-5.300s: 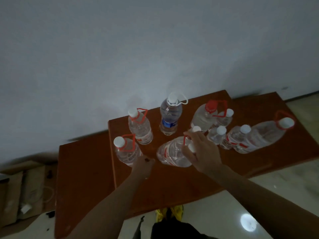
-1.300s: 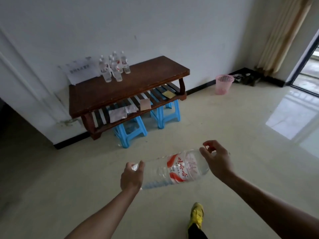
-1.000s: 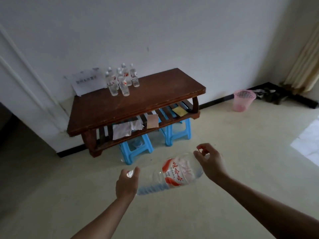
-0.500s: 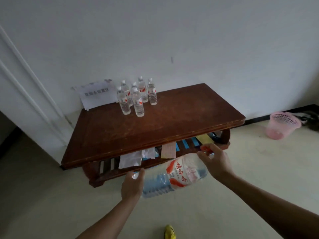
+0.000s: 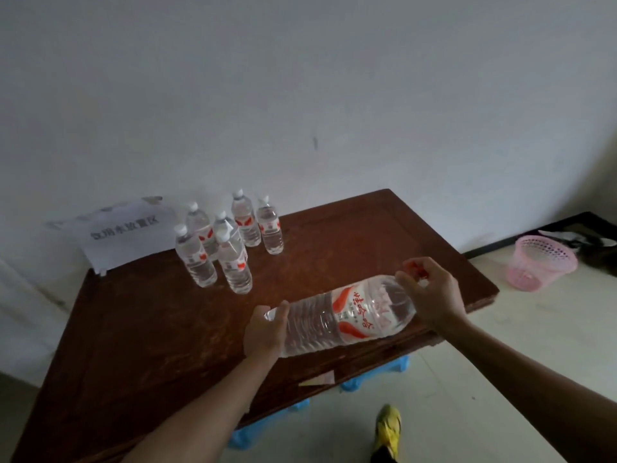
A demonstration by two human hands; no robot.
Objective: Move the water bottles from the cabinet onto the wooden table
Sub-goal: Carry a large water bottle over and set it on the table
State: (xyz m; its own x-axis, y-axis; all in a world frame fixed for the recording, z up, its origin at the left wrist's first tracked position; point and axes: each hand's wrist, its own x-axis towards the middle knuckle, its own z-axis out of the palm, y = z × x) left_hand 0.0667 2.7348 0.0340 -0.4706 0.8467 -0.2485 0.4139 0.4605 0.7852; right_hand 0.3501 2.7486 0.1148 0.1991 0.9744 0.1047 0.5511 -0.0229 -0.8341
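Large bottle (image 5: 344,315) now hangs over the front edge of the worktop (image 5: 133,329), no longer over the floor (image 5: 474,379); left hand (image 5: 263,332) grasps its base, right hand (image 5: 430,295) its neck. Set-down pending.

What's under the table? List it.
Showing past the table's front edge are blue stools and a tan paper slip. The tabletop covers everything else beneath it.

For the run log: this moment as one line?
large bottle: horizontal above wooden table | left hand: holds base | right hand: grips neck | small bottles: upright, rear left
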